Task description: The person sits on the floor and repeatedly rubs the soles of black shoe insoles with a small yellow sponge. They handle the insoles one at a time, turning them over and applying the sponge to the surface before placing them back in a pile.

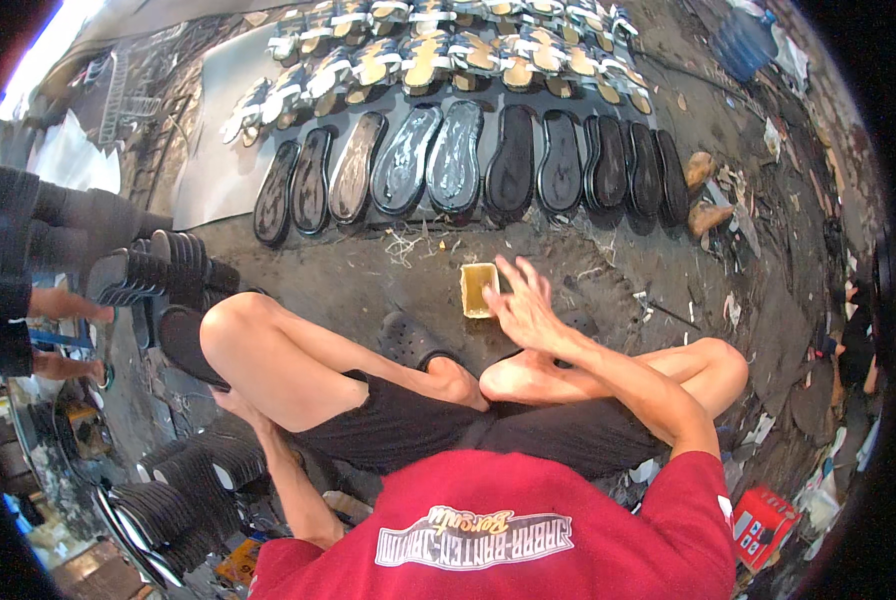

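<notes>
My right hand (529, 309) hovers at a small pale rectangular tub (465, 290) of yellowish-brown paste. Its fingers are spread, and one digit reaches over the tub's right side into or just above the paste. Beside my left knee, my left hand (240, 405) grips the lower end of a black shoe sole (185, 343); part of its fingers is hidden. Beyond the tub lies a row of dark soles (511, 160). Two of them, the glossy soles (456, 155) in the middle, carry a wet, whitish shine.
Rows of sandal uppers with tan insoles (425, 62) lie at the far side on a grey sheet (230, 130). Stacked black soles (183, 500) stand at left. Another person's hands (68, 304) show at the left edge. Wooden shoe lasts (709, 217) and scraps lie right.
</notes>
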Demonstrator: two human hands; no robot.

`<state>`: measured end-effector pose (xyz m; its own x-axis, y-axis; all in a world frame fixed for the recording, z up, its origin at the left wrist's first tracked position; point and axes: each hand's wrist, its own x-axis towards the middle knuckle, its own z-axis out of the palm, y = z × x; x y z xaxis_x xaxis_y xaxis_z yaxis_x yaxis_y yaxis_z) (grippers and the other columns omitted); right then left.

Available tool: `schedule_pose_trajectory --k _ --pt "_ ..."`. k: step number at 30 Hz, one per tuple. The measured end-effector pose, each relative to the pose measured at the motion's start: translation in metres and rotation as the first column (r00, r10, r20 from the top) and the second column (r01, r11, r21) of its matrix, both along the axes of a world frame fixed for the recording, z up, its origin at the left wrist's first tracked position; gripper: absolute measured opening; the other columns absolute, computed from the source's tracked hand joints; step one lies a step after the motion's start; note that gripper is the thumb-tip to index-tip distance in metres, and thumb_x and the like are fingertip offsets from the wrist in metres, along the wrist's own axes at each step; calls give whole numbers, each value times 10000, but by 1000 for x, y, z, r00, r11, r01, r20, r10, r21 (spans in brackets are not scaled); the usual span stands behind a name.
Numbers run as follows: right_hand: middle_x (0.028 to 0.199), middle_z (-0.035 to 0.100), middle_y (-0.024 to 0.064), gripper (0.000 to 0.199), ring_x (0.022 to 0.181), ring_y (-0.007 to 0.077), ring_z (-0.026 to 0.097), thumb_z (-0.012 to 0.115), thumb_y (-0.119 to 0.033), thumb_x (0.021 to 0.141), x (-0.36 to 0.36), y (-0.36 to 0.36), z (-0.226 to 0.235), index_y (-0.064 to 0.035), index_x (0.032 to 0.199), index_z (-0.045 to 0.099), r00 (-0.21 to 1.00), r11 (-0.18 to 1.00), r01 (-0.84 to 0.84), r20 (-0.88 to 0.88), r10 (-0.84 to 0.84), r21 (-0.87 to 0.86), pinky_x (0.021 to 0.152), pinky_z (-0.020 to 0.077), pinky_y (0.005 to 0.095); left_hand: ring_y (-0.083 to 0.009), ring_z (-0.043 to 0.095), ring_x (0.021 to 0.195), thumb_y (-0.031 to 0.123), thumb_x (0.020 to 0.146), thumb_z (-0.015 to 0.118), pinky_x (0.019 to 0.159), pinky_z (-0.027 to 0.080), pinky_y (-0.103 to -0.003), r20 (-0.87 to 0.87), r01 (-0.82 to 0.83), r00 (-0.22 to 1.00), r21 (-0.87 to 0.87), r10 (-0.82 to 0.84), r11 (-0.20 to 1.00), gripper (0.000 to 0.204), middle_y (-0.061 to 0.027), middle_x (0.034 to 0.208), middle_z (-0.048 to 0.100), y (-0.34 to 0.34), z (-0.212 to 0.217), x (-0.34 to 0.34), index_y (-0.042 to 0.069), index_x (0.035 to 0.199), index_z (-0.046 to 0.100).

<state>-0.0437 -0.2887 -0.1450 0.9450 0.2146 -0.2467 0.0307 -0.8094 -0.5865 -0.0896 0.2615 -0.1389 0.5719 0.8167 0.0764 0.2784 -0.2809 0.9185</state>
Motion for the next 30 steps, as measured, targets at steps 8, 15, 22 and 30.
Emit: schedule_pose_trajectory --k 8,15,22,30 --pt "1176 781 134 717 1408 192 535 303 -553 1171 58 -26 144 16 1484 607 947 519 317 -299 -120 794 1237 230 446 -286 660 1249 211 1000 644 1005 597 -481 574 362 805 -275 -151 891 633 -206 1444 624 -1 169 21 -2 1575 485" --pt "1617 529 88 781 1518 184 367 297 -606 1143 81 -8 255 6 1293 759 972 66 237 -236 -19 969 1134 275 368 -348 658 1150 610 990 488 953 568 -458 860 875 478 -446 -182 188 925 -294 1451 572 -160 245 65 -86 1591 393" --pt "1737 378 133 826 1553 234 316 183 -574 1159 60 49 278 41 1409 675 998 40 -47 48 -27 998 1238 227 417 -382 710 1124 780 1008 346 978 609 -469 736 699 619 -676 -276 -235 1005 -312 1464 593 -307 220 69 -38 1584 443" --pt "1801 140 225 647 1581 484 213 255 -523 1167 24 88 238 -192 1710 373 839 960 -52 533 -108 276 1279 130 596 -347 618 1357 632 1097 414 1206 442 -507 763 785 605 -620 -228 8 777 -172 1559 585 -335 197 47 41 1598 479"
